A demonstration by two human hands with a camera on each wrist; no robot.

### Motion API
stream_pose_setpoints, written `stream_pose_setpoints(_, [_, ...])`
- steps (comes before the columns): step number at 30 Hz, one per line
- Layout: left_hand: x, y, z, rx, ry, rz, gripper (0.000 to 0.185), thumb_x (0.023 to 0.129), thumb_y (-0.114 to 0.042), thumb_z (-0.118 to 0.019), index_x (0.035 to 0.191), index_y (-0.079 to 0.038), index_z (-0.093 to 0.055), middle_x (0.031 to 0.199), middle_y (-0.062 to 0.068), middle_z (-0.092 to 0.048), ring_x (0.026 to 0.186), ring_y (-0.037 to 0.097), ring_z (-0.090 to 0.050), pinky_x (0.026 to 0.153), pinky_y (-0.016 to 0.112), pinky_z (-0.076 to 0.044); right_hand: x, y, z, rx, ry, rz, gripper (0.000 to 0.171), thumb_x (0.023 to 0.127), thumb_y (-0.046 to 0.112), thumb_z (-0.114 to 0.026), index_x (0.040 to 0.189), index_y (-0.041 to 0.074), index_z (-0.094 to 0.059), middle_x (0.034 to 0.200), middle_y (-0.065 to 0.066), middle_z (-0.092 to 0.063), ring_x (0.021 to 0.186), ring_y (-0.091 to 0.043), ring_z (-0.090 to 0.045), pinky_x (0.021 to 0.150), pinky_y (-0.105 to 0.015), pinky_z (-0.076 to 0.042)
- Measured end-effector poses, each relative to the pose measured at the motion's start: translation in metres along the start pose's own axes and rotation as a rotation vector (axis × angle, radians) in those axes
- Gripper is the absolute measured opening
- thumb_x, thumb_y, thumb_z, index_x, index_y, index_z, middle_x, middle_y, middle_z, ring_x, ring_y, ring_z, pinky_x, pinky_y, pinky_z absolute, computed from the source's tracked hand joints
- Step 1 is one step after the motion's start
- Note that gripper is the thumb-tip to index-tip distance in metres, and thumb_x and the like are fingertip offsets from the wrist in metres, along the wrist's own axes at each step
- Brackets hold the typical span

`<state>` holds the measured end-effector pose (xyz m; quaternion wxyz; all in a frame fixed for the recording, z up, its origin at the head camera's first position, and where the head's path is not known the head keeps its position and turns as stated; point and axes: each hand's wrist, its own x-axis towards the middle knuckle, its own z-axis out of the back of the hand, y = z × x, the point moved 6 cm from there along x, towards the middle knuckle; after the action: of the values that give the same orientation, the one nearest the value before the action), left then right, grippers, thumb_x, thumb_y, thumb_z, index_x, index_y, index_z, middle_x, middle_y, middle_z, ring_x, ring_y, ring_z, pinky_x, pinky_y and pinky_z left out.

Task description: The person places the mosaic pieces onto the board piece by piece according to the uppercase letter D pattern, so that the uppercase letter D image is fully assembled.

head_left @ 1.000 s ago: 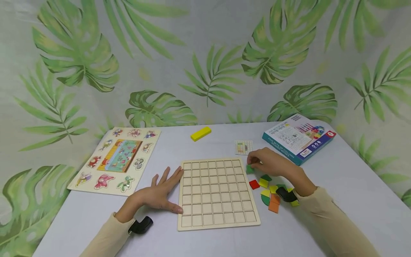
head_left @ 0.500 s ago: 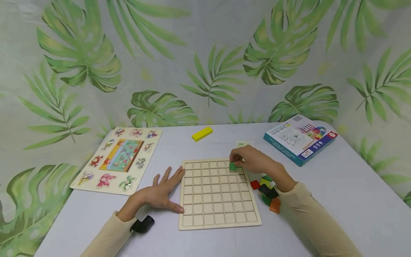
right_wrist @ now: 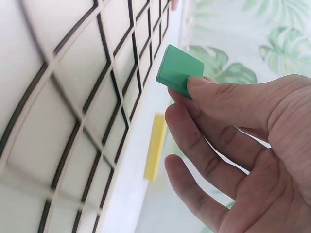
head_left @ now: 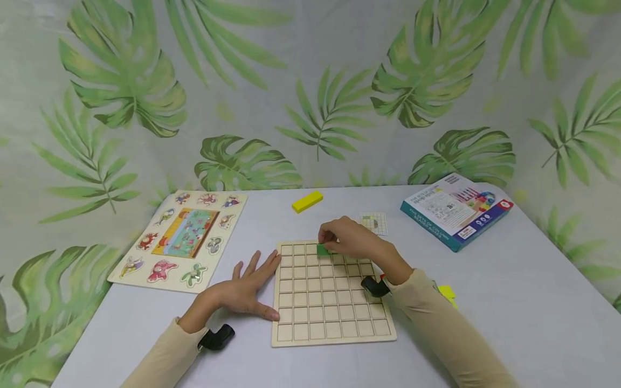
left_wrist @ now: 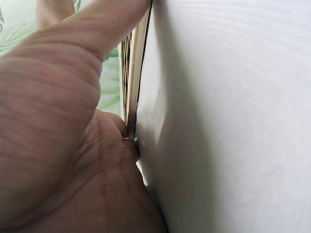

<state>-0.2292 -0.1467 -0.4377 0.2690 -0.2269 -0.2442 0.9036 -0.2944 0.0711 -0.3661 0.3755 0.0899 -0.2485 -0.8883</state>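
We see the right hand over the far edge of the grid board, its grip closed on a green tile pinched between thumb and fingertips; the tile hangs at the board's top row, near the middle, and the right wrist view shows it tilted and just clear of the cells. We cannot tell from the head view whether it touches the wood. The left hand lies flat on the surface at the board's left edge, grip open, fingers spread and straight, with the thumb and a fingertip against the rim; the left wrist view shows the thumb pressed to that edge. Beyond the board, a yellow block lies well apart toward the far side of the surface. A small card sits just beyond the board's far right corner. Farther right of the board rests a box. Left of the board, an animal puzzle lies flat. A yellow piece shows right of the board, beside the right sleeve.
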Motion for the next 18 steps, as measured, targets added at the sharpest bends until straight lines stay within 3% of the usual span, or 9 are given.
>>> stream_pose_setpoints(18, [0.000,0.001,0.000,-0.032,0.009,-0.001,0.124,0.080,-0.053,-0.079,0.162,-0.009,0.002,0.169,0.012,0.012,0.150,0.043,0.025,0.110,0.073,0.016,0.035,0.012,-0.027,0.019,0.034,-0.032,0.004,0.093,0.010,-0.072,0.095,0.007,-0.069,0.091,0.000,-0.074,0.082,-0.009,-0.068,0.074,-0.024,-0.054])
